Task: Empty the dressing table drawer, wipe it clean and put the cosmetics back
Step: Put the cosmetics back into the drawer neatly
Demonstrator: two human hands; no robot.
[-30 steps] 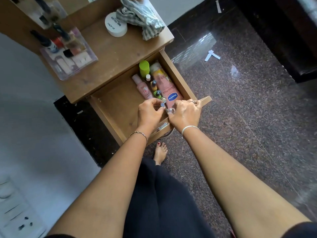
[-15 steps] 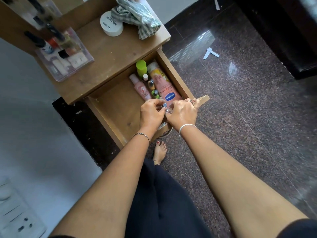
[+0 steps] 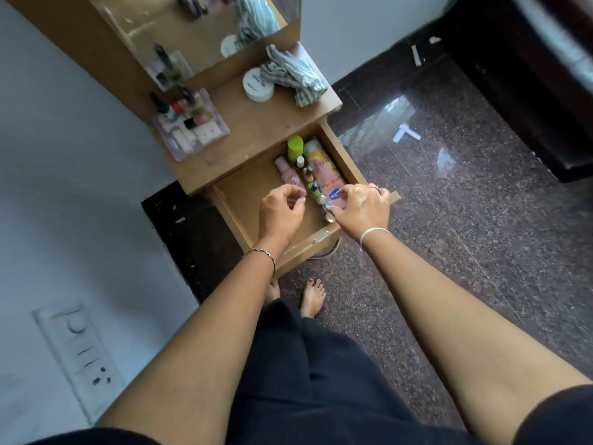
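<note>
Drawer: pulled open below the table top. Along its right wall, a large pink lotion bottle; beside it, a row of small bottles, a green-capped bottle and a slim pink bottle.
Left hand: above the drawer, fingers loosely curled, thumb near forefinger; pinching or not, cannot tell.
Right hand: curled over the row's near end, thumb touching the nearest bottle; grip unclear.
On top: striped cloth, white jar, clear tray.

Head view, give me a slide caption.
Left hand and right hand at a row of small bottles beside a pink lotion bottle in an open wooden drawer.
</note>
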